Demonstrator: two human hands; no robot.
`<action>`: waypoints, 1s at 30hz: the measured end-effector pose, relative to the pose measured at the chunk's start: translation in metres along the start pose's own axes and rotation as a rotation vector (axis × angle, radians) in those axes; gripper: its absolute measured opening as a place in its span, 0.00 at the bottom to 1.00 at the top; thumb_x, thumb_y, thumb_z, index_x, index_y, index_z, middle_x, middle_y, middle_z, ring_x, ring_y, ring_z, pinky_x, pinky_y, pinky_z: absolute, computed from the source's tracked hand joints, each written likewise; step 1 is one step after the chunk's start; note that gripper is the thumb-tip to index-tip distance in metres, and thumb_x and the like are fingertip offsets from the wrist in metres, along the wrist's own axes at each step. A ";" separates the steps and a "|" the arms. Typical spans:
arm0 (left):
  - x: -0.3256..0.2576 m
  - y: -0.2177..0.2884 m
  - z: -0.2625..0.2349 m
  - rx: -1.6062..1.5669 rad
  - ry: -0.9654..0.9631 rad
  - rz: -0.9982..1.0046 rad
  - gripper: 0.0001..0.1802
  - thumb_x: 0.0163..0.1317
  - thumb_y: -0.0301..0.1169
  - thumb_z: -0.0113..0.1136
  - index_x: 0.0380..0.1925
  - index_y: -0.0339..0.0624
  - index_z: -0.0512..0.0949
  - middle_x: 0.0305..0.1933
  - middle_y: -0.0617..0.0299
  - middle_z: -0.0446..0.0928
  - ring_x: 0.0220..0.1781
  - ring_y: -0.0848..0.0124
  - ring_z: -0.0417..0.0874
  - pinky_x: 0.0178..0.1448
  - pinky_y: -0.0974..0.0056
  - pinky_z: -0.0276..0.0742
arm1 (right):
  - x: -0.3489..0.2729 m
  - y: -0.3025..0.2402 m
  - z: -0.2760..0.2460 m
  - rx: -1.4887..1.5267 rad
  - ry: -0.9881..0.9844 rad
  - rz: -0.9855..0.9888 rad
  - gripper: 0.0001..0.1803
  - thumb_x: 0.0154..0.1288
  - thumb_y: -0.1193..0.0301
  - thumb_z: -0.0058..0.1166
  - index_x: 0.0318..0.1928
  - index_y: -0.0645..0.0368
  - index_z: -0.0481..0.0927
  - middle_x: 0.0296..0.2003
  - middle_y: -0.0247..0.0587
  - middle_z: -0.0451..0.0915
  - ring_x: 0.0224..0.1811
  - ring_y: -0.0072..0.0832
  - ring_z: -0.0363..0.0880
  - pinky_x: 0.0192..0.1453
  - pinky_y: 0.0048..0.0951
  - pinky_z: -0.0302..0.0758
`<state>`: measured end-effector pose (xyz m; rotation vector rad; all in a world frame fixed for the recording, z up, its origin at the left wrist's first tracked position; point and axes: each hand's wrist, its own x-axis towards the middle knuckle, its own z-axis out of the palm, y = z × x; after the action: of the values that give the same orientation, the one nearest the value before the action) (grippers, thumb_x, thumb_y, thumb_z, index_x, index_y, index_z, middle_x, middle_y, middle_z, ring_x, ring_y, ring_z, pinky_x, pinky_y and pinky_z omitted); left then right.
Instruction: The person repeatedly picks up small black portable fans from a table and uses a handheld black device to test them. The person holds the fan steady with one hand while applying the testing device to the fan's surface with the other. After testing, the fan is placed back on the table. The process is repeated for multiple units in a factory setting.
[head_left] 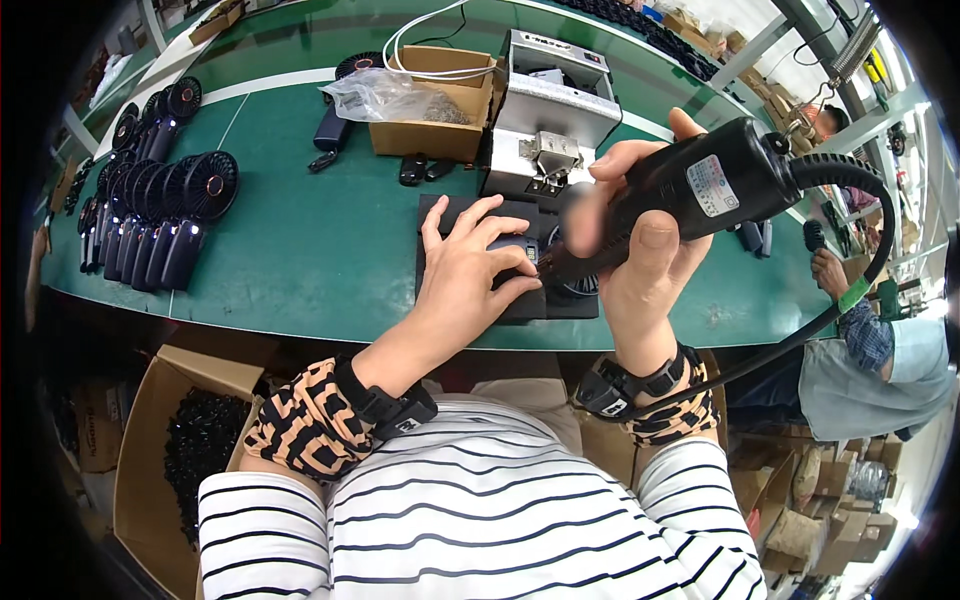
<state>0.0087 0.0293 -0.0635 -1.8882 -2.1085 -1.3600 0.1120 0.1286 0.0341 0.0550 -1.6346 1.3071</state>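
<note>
My right hand (650, 260) is wrapped round a black corded electric screwdriver (690, 190), its cord running from the back end. The tool slants down left, its tip meeting a dark handheld fan (517, 243) that lies in a black block fixture (435, 290). Over the fan's handle and the fixture rests my left hand (465, 260), several fingers spread. Its thumb and index finger come together in a pinch beside the screwdriver's tip; anything between them is too small to make out. Part of the fan's round grille shows beneath the tool.
Rows of assembled handheld fans (150, 215) lie at left on the green table (320, 250). Beyond the fixture stand a cardboard box (430, 140) with small metal parts and a plastic bag, and a silver machine (550, 120). A box of black parts (205, 450) sits low left. A co-worker (870, 370) is at right.
</note>
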 end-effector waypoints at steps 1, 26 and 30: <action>-0.001 0.000 0.001 0.004 0.006 0.000 0.07 0.46 0.36 0.74 0.25 0.54 0.85 0.51 0.65 0.79 0.67 0.58 0.68 0.72 0.35 0.43 | 0.000 0.000 -0.001 -0.002 0.001 -0.001 0.46 0.63 0.48 0.60 0.68 0.64 0.52 0.40 0.48 0.75 0.20 0.23 0.74 0.22 0.25 0.73; -0.001 -0.001 -0.001 0.035 -0.041 -0.013 0.23 0.50 0.36 0.72 0.48 0.50 0.80 0.58 0.64 0.76 0.70 0.57 0.66 0.74 0.39 0.41 | 0.002 0.001 -0.003 0.213 0.004 -0.023 0.47 0.61 0.59 0.66 0.70 0.65 0.53 0.42 0.48 0.77 0.24 0.23 0.77 0.27 0.21 0.74; -0.003 -0.007 0.000 0.177 -0.071 -0.006 0.28 0.53 0.37 0.69 0.55 0.44 0.75 0.60 0.58 0.75 0.70 0.56 0.66 0.75 0.38 0.42 | 0.002 0.006 -0.008 0.192 0.020 -0.048 0.46 0.61 0.61 0.66 0.70 0.65 0.53 0.42 0.48 0.76 0.25 0.24 0.77 0.27 0.21 0.74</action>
<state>0.0040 0.0271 -0.0688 -1.8879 -2.1858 -1.0813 0.1133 0.1384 0.0310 0.1955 -1.4783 1.4194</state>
